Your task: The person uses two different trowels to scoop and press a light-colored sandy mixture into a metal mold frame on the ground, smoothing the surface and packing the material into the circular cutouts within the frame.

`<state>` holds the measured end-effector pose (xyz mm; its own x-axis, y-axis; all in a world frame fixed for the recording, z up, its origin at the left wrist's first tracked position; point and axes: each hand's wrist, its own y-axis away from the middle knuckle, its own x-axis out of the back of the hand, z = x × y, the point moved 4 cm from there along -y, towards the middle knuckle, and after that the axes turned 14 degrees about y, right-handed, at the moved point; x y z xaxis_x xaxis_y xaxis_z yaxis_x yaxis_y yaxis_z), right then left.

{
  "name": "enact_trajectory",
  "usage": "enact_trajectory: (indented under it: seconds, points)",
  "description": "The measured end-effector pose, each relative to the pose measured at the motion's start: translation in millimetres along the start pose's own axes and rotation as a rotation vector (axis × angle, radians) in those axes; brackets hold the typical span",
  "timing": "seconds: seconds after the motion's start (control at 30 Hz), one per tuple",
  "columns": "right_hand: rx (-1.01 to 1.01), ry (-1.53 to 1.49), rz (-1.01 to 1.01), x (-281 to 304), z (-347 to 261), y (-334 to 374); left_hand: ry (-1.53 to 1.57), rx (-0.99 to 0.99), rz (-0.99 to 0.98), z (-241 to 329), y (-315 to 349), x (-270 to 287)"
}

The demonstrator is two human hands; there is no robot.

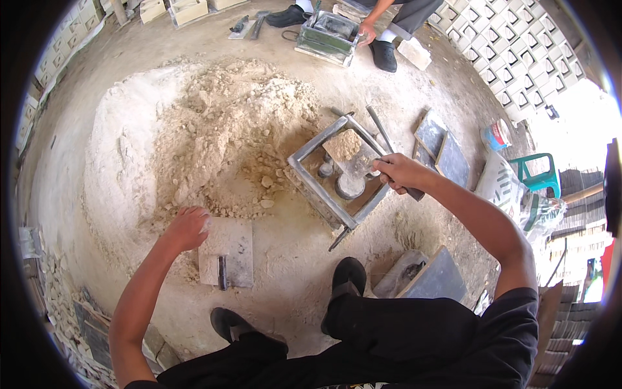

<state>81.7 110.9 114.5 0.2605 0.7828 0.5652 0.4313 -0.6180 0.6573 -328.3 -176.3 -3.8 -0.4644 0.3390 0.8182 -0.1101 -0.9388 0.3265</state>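
My right hand (403, 172) is closed round the handle of a flat-bladed trowel (358, 167). A small heap of tan, sandy mix (343, 144) sits on its blade. Below the blade stands a square metal mould frame (308, 188), with round pieces (350, 187) showing inside it; the blade hides part of the interior. My left hand (188, 228) is curled closed beside a flat, dusty board (237, 243) with a dark cylindrical handle (222, 272) on it. Whatever its fingers may hold is hidden.
A large pile of loose tan and white powder (220, 123) spreads ahead. Dark plates (452, 159) lie right of the mould, near a bucket (496, 135), a sack (502, 188) and a green stool (539, 172). Another person's hand (367, 32) touches a second mould (327, 47) at the back.
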Motion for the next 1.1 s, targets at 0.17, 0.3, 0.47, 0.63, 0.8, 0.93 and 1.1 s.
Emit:
enact_trajectory:
  seconds: [0.17,0.3,0.47,0.63,0.8,0.93,1.1]
  points:
    - [-0.024,0.020,-0.053,5,-4,0,-0.031,-0.024,0.028,0,1,-1]
    - [-0.013,0.056,-0.065,4,-6,2,0.014,-0.024,0.013,6,-1,3]
    - [-0.010,0.056,-0.071,1,-11,6,0.009,-0.016,0.000,8,-8,7]
    - [-0.024,0.048,-0.047,2,-13,11,0.062,-0.081,0.055,17,-21,24]
    - [0.003,0.126,-0.046,0,-10,18,0.129,-0.123,0.061,57,-38,69]
    - [0.063,0.268,0.003,-2,-20,28,0.278,-0.146,0.103,99,-38,98]
    - [0.103,0.327,0.033,-17,-32,37,0.412,-0.080,0.095,134,-17,118]
